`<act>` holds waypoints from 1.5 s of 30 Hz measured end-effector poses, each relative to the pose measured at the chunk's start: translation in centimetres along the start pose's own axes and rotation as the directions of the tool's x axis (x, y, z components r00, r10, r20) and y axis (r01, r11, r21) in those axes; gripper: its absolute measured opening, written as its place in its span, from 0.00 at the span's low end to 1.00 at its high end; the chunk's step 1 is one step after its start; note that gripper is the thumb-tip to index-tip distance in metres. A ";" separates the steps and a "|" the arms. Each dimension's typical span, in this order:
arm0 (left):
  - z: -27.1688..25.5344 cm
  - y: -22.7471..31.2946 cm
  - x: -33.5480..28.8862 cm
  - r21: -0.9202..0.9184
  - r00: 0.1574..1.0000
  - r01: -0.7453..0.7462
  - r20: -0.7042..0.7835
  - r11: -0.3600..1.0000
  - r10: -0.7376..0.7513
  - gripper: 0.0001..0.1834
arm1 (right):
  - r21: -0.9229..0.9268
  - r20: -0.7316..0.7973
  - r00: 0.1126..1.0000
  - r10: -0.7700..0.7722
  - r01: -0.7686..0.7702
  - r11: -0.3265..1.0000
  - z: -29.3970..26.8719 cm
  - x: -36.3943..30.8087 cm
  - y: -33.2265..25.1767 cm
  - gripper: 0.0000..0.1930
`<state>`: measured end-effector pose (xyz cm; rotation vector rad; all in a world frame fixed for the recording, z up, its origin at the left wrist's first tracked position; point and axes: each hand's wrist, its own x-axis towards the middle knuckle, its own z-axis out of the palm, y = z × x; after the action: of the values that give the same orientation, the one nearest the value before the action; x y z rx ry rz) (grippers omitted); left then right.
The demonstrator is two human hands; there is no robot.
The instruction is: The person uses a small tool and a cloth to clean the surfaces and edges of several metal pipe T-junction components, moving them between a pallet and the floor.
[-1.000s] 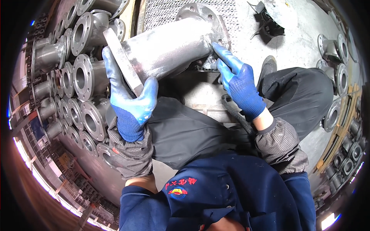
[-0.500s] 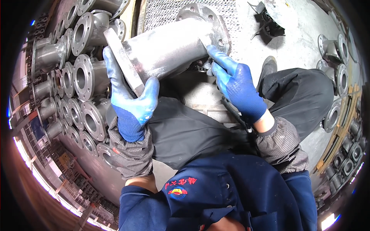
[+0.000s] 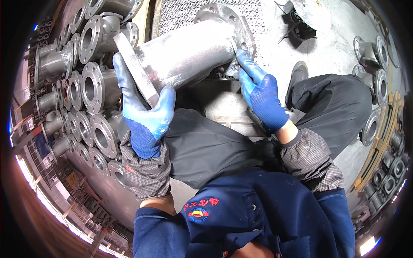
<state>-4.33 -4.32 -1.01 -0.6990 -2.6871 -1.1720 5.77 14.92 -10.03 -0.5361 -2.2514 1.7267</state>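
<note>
From my head camera I see my two gloved hands and one flanged metal pipe [image 3: 185, 53] lying tilted in front of me, above my knees. My left hand [image 3: 148, 114] has thumb and fingers spread wide around its near flange [image 3: 137, 71], cradling it in the crook. My right hand [image 3: 264, 90] has its index finger nearly straight, the tip close to the far flange [image 3: 248, 34]; I can't tell what, if anything, it grips, as something dark sits half hidden beneath the palm. That far flange shows at least three bolt holes.

On my left more than ten flanged fittings [image 3: 99, 92] are stacked, too overlapped to count exactly; on my right, near my one visible shoe [image 3: 297, 77], three more flanged pieces [image 3: 368, 53] stand past the knee.

The pipe's far end lies over a patterned metal mesh [image 3: 180, 17]. Around it spreads a pale grey floor [image 3: 331, 56], in a workshop with further rows of fittings along both edges.
</note>
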 end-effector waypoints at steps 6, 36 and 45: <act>0.0 0.4 0.0 -0.016 1.000 0.022 0.018 1.000 -0.022 0.48 | -0.106 0.041 0.999 0.010 -0.006 0.994 -0.3 -0.1 -0.2 0.17; 0.0 -1.8 8.8 0.170 0.807 -0.589 0.176 0.790 0.563 0.25 | 0.660 -0.055 0.849 0.525 -0.364 0.658 -0.2 7.6 3.1 0.16; 0.4 -0.6 4.7 -0.226 0.965 0.020 0.259 0.974 0.040 0.49 | 0.719 -0.066 0.846 0.530 -0.328 0.613 0.3 7.2 3.7 0.17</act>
<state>-8.76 -2.66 -0.34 -0.9628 -2.7774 -1.4996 -0.31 18.68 -13.86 -1.1107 -1.1725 2.3542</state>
